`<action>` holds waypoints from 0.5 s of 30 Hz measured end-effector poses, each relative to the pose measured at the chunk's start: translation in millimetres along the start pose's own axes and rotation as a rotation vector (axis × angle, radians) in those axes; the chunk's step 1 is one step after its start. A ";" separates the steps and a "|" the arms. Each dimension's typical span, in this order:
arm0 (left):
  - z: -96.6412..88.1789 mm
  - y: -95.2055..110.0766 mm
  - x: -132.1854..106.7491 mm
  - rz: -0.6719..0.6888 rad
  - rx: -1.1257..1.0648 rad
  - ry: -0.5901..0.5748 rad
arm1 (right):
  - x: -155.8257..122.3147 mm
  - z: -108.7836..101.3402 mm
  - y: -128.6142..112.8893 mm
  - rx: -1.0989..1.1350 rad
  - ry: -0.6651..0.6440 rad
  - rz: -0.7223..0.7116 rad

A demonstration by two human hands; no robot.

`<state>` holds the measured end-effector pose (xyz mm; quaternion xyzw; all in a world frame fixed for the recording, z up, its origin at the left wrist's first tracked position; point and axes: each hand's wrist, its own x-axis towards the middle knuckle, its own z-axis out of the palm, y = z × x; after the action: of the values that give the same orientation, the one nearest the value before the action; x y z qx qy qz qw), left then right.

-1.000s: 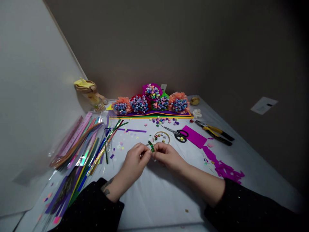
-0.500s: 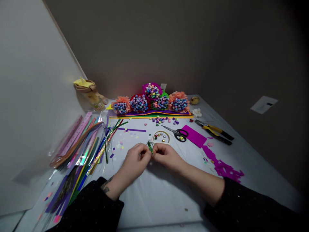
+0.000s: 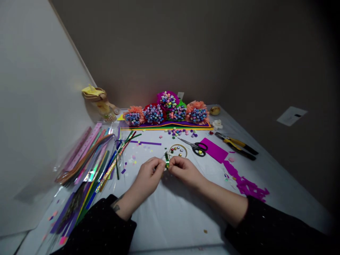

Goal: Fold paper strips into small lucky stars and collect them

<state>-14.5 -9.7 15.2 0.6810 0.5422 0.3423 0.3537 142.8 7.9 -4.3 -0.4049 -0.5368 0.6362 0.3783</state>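
Honestly can't see much of the shiny green strip [image 3: 166, 160] from here, the left hand [image 3: 148, 176] and right hand [image 3: 184, 171] cover most of it. Bits [image 3: 176, 150] inside the gold ring [image 3: 177, 144] are too tiny to tell, and the black sleeves [image 3: 271, 226] run off the bottom edge.

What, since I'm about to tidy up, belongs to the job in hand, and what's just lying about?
In use: green foil strip, pinched by left hand and right hand.

Lying about: scissors, pliers, magenta paper scraps, bagged paper strips, paper flowers.
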 end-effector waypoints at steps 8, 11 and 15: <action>1.2 -4.6 -2.4 0.089 0.138 0.094 | 0.0 1.1 -2.8 -0.075 0.046 -0.084; 0.4 -3.9 -1.9 0.100 0.135 0.092 | -0.7 1.8 -2.4 -0.147 0.075 -0.117; -0.5 -2.9 -0.6 0.073 0.104 0.069 | -1.3 1.0 -1.6 -0.238 0.096 -0.150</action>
<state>-16.4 -9.8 12.9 0.7056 0.5459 0.3496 0.2861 142.5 6.6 -2.4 -0.4354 -0.6185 0.5180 0.3994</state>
